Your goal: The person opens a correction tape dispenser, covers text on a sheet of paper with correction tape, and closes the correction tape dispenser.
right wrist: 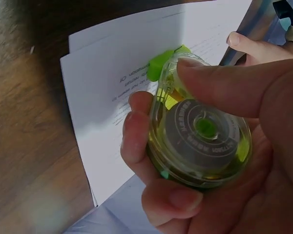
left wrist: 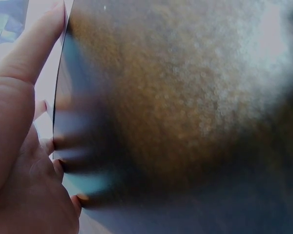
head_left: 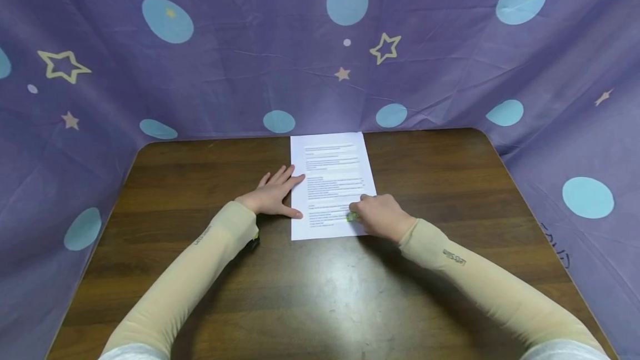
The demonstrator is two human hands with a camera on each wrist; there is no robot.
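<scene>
A printed sheet of paper (head_left: 327, 182) lies on the table, with lines of small text and several paler bands across it. My right hand (head_left: 382, 215) holds a clear green correction tape (right wrist: 200, 134) over the lower right part of the page. In the right wrist view the thumb lies on top of its case and the fingers curl round the far side. Its light green tip cover (right wrist: 158, 66) sticks out near the text. My left hand (head_left: 274, 192) rests with spread fingers at the sheet's left edge, thumb and a fingertip touching the paper.
The brown wooden table (head_left: 200, 271) has a shiny patch of light near its front. A purple curtain (head_left: 225, 71) with stars and blue dots hangs round the back and both sides. Two offset paper edges show in the right wrist view.
</scene>
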